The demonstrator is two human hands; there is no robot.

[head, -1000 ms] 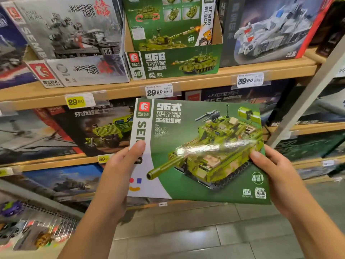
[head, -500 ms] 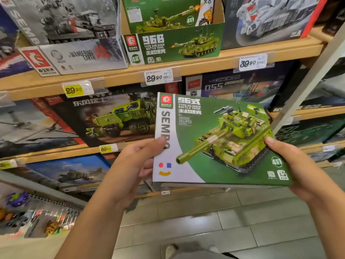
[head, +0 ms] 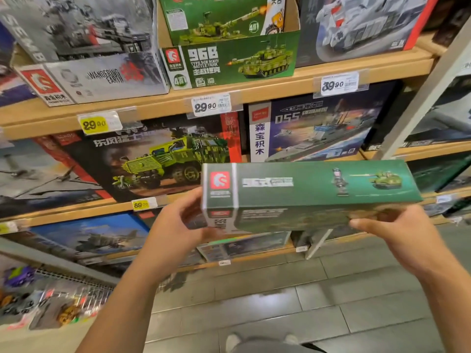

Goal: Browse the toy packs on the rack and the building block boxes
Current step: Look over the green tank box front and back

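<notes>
Head view: the person holds a green tank building block box (head: pixel 305 189) out in front of the shelves, tipped so that its long narrow side panel faces up toward the camera and its big front face is turned down and away, seen only as a blurred strip. The left hand (head: pixel 178 225) grips the box's left end, where the red logo sits, with the thumb on the near face and the fingers curled round the corner. The right hand (head: pixel 392 230) pinches the box's lower right edge, its thumb lying along the near face; the other fingers are hidden beneath the box.

Directly above the held box, on the upper wooden shelf (head: pixel 280 90), stands an open 96B tank display carton (head: pixel 229 62) with more green boxes inside it. Left of that carton sits a grey Wandering Earth box (head: pixel 102 77), and right of it a white armoured vehicle box (head: pixel 362 26). White 29.90 tag (head: pixel 211 105) and 39.90 tag (head: pixel 340 84) are clipped to the shelf edge, with a yellow 29.90 tag (head: pixel 99 122) further left.

Just behind the held box, on the shelf below, a black box showing a green military truck (head: pixel 153 159) stands beside a dark blue 055 warship box (head: pixel 318 128). Well below and left of the held box, small toy packs (head: pixel 38 301) hang on a rack, too blurred to read. Grey floor tiles (head: pixel 280 301) lie beneath the hands.
</notes>
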